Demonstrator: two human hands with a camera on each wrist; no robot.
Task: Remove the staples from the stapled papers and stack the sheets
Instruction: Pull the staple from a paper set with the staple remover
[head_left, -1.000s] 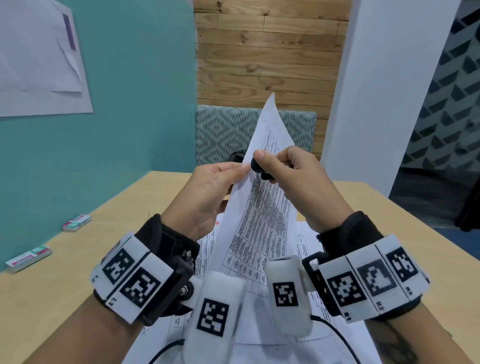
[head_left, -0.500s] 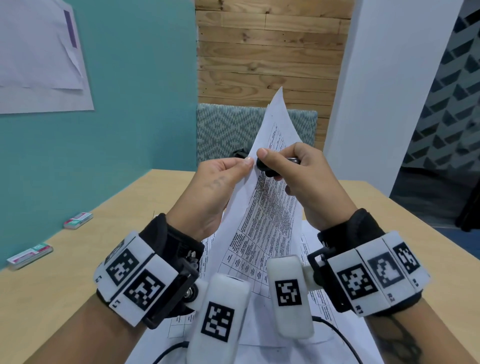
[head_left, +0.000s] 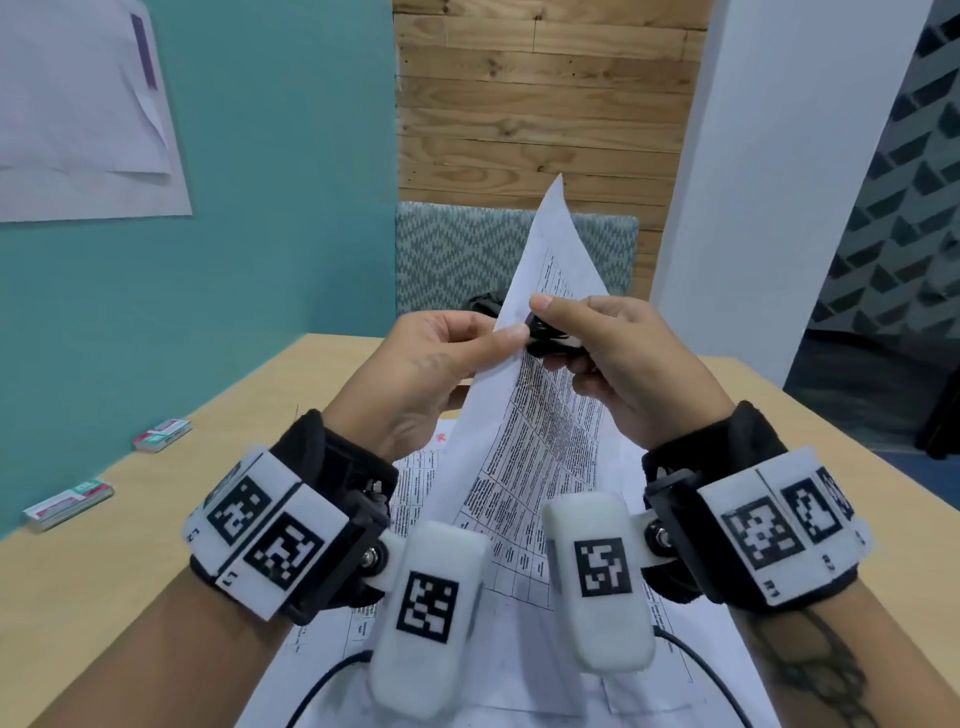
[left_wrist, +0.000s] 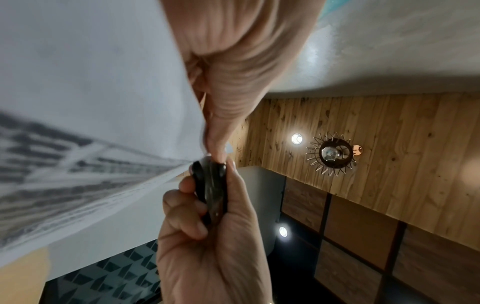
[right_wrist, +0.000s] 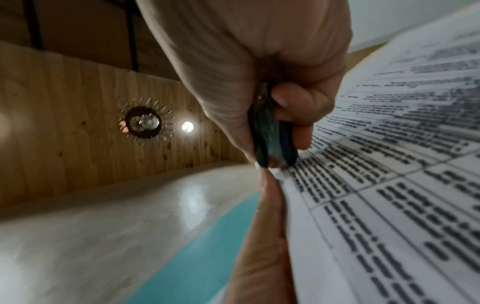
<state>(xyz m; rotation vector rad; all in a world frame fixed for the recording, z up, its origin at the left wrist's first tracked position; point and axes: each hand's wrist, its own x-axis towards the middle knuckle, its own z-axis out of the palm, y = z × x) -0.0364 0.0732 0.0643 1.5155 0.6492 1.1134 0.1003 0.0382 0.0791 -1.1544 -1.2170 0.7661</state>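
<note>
Head view: one wooden surface (head_left: 156, 519) fills the lower half of the room, with a teal wall along its left edge and one patterned chair back (head_left: 457, 249) beyond its far edge. Loose printed sheets (head_left: 415, 478) lie flat near the front edge, under the wrists; how many are there I cannot tell. Above them one set of stapled papers (head_left: 540, 415) is lifted off the surface, tilted with a corner pointing upward, printed tables facing right. Two hands meet on its upper left edge. The left hand (head_left: 415, 374) pinches that edge between thumb and fingers. The right hand (head_left: 623, 364) is curled round one small black staple remover (head_left: 545, 338), whose tip sits against the paper edge, just beside the left thumb tip. The staple itself is too small to make out. Two small flat boxes (head_left: 162, 434) (head_left: 67, 504) lie by the left edge of the surface, well apart from the papers. Behind the raised paper, near the far edge, one dark object (head_left: 485, 305) is mostly hidden. From the left wrist, the remover (left_wrist: 211, 185) shows end-on in the right hand's (left_wrist: 213, 236) grip, touching the left fingertips (left_wrist: 215, 144). From the right wrist, its tip (right_wrist: 270, 144) meets the papers (right_wrist: 389, 164) where the left hand (right_wrist: 267, 226) holds them.
</note>
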